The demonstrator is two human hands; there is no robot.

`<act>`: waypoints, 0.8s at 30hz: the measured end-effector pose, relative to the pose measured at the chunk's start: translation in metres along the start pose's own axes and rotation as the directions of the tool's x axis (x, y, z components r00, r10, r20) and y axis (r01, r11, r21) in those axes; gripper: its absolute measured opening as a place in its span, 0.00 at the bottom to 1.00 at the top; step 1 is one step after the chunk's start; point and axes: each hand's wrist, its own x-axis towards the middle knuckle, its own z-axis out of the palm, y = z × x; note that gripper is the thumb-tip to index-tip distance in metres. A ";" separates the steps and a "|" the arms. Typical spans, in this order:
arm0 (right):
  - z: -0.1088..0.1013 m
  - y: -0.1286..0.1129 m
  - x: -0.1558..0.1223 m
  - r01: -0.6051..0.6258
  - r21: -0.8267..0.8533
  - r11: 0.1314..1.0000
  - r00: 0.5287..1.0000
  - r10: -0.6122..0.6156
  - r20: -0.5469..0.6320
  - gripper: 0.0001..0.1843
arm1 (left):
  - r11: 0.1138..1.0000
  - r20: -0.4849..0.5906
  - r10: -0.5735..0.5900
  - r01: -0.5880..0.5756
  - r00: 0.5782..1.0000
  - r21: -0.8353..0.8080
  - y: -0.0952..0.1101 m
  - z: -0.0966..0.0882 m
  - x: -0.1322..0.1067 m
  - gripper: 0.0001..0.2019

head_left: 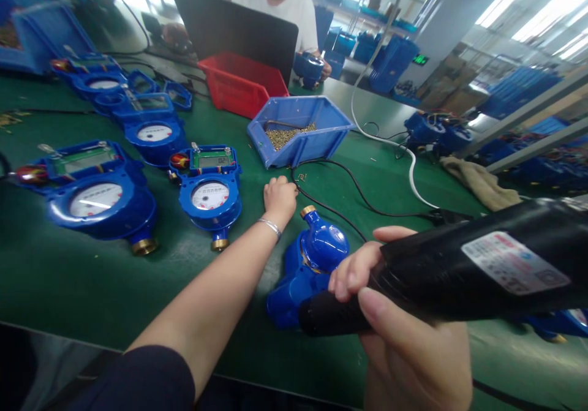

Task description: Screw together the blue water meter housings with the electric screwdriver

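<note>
My right hand [404, 325] is wrapped round a black electric screwdriver [459, 270], which slants across the right side with its nose pointing left. Under that nose a blue water meter [324, 245] lies with its window side turned away and a brass threaded end pointing up. My left hand [280, 198] rests low on the table with its fingers curled; the fingertips are hidden. Beside it lie a few small brass screws [302, 177]. Just beyond stands a blue bin [305, 147] holding many such screws.
Several blue meters with white dials [210, 195] stand on the left of the green table [202, 313]. A red bin [243, 86] sits before a dark screen [234, 31]. A black cable [353, 181] crosses the table. Opposite, a person [294, 7] holds a blue meter.
</note>
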 end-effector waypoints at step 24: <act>-0.003 -0.012 0.007 -0.010 0.018 1.000 0.995 0.008 0.102 0.20 | 0.716 0.361 0.245 0.083 0.900 -0.693 0.005 -0.079 -0.116 0.07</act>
